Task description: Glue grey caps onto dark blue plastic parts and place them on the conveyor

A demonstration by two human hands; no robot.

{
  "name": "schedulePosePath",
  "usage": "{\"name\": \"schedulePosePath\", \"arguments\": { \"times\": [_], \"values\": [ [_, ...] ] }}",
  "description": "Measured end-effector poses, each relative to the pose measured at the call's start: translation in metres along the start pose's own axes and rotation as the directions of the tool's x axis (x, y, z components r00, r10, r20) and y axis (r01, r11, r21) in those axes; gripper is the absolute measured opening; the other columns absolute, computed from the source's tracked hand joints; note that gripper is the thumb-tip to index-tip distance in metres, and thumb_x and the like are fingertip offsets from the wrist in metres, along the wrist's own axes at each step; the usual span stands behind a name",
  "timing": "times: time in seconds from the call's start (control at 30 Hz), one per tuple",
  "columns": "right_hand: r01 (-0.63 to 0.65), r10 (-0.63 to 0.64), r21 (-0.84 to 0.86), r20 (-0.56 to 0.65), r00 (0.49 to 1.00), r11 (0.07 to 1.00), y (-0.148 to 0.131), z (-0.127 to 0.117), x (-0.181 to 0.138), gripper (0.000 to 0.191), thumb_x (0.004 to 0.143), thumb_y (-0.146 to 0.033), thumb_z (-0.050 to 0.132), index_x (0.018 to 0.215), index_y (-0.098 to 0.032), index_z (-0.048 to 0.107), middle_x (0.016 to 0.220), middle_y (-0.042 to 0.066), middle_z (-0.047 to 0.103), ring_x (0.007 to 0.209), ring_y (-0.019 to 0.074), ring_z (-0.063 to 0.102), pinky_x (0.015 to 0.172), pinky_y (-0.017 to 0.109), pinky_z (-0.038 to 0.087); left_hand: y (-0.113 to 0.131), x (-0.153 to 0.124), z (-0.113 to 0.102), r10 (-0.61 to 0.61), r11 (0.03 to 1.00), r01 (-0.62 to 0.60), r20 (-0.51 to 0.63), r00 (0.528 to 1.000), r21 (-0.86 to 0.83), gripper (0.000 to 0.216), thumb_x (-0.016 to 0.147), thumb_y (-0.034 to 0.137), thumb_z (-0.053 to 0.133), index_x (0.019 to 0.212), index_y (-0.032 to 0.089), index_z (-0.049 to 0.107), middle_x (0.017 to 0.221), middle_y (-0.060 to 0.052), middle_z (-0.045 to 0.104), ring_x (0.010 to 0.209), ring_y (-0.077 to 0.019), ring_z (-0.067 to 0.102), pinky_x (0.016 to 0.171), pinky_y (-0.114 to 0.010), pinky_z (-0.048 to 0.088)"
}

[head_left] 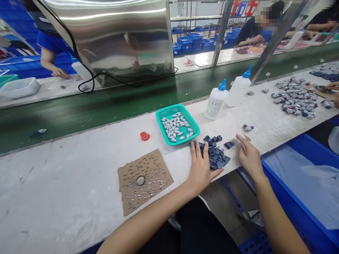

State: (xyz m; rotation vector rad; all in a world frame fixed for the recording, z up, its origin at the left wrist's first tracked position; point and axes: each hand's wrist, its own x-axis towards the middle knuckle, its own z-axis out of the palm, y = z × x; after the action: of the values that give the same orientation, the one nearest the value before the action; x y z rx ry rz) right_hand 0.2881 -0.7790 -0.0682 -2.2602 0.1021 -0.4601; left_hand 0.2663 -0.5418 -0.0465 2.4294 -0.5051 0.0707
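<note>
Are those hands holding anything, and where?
Nothing held: left hand lies flat on the pile of dark blue parts; right hand is open beside it.

bright even light, steel cover (113, 38) glare, edges warped

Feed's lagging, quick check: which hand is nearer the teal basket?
Left. The left hand lies on the dark blue parts just in front of the teal basket; the right hand rests farther right, beyond that pile.
</note>
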Motion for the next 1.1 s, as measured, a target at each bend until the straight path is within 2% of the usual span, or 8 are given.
{"name": "schedulePosePath", "arguments": {
  "times": [0.13, 0.27, 0.4, 0.57, 0.8, 0.97, 1.03, 1.1],
  "values": [
    [-0.031, 0.029, 0.127, 0.020, 0.999, 0.991, -0.011, 0.003, -0.018, 0.060, 0.104, -0.055, 0.051, 0.156, -0.025, 0.045, 0.162, 0.014, 0.044, 0.149, 0.0332, 0.044, 0.124, 0.065, 0.034, 0.006, 0.025, 0.009, 0.028, 0.999, -0.027, 0.038, 0.999, -0.033, 0.128, 0.073, 0.063, 0.087, 0.165, 0.005, 0.020, 0.171, -0.036, 0.007, 0.161, -0.0495, -0.008, 0.130, -0.069, 0.019],
    [-0.074, 0.074, 0.206, 0.008, 0.997, 0.976, -0.009, 0.019, -0.015, 0.058, 0.104, -0.054, 0.052, 0.154, -0.026, 0.047, 0.164, 0.014, 0.042, 0.151, 0.0336, 0.041, 0.125, 0.066, 0.031, 0.008, 0.051, 0.018, 0.049, 0.998, -0.046, 0.052, 0.997, -0.053, 0.135, 0.069, 0.067, 0.087, 0.166, 0.005, 0.017, 0.172, -0.036, 0.004, 0.161, -0.0490, -0.013, 0.130, -0.069, 0.015],
    [-0.092, 0.112, 0.254, -0.063, 0.992, 0.963, 0.003, 0.038, 0.018, 0.054, 0.101, -0.052, 0.058, 0.146, -0.023, 0.055, 0.161, 0.013, 0.045, 0.149, 0.0337, 0.042, 0.124, 0.065, 0.033, 0.010, 0.075, 0.022, 0.056, 0.996, -0.052, 0.061, 0.997, -0.068, 0.134, 0.069, 0.067, 0.086, 0.165, 0.003, 0.019, 0.171, -0.036, 0.005, 0.161, -0.0497, -0.011, 0.131, -0.068, 0.013],
    [-0.058, 0.071, 0.370, -0.023, 0.997, 0.927, 0.014, 0.050, 0.066, 0.046, 0.101, -0.051, 0.060, 0.135, -0.020, 0.062, 0.142, 0.012, 0.061, 0.129, 0.0274, 0.060, 0.112, 0.056, 0.050, 0.010, 0.099, 0.024, 0.024, 0.996, -0.020, 0.040, 0.999, -0.083, 0.136, 0.068, 0.073, 0.084, 0.165, 0.004, 0.019, 0.172, -0.033, 0.012, 0.163, -0.0483, -0.003, 0.131, -0.065, 0.020],
    [-0.016, 0.030, 0.414, -0.029, 0.999, 0.910, 0.014, 0.061, 0.100, 0.043, 0.101, -0.050, 0.061, 0.130, -0.019, 0.064, 0.135, 0.012, 0.064, 0.122, 0.0256, 0.063, 0.106, 0.052, 0.055, 0.011, 0.125, 0.031, -0.033, 0.999, 0.032, -0.025, 0.999, -0.042, 0.126, 0.072, 0.065, 0.086, 0.163, 0.004, 0.024, 0.172, -0.032, 0.018, 0.163, -0.0477, 0.005, 0.133, -0.064, 0.009],
    [0.033, 0.003, 0.331, -0.106, 0.994, 0.943, 0.005, 0.049, 0.092, 0.048, 0.100, -0.050, 0.062, 0.138, -0.019, 0.060, 0.143, 0.013, 0.060, 0.129, 0.0285, 0.060, 0.111, 0.057, 0.051, 0.020, 0.120, 0.023, -0.056, 0.998, 0.056, -0.046, 0.997, -0.019, 0.134, 0.071, 0.073, 0.082, 0.165, 0.003, 0.018, 0.173, -0.033, 0.009, 0.162, -0.0495, 0.003, 0.131, -0.069, 0.011],
    [0.052, -0.017, 0.254, -0.141, 0.990, 0.966, 0.001, 0.039, 0.076, 0.051, 0.101, -0.050, 0.061, 0.142, -0.020, 0.057, 0.150, 0.013, 0.056, 0.138, 0.0310, 0.054, 0.117, 0.061, 0.044, 0.023, 0.103, 0.012, -0.032, 0.999, 0.032, -0.039, 0.999, -0.009, 0.139, 0.069, 0.078, 0.080, 0.165, 0.001, 0.015, 0.173, -0.032, 0.007, 0.162, -0.0487, 0.003, 0.131, -0.066, 0.018],
    [0.067, -0.044, 0.151, -0.153, 0.987, 0.986, -0.004, 0.031, 0.057, 0.055, 0.102, -0.051, 0.057, 0.148, -0.022, 0.053, 0.157, 0.014, 0.049, 0.147, 0.0333, 0.046, 0.122, 0.065, 0.036, 0.022, 0.079, -0.004, 0.006, 1.000, -0.006, -0.027, 1.000, 0.010, 0.138, 0.071, 0.078, 0.079, 0.164, -0.003, 0.016, 0.173, -0.031, 0.013, 0.163, -0.0453, 0.010, 0.131, -0.058, 0.029]
  ]
}}
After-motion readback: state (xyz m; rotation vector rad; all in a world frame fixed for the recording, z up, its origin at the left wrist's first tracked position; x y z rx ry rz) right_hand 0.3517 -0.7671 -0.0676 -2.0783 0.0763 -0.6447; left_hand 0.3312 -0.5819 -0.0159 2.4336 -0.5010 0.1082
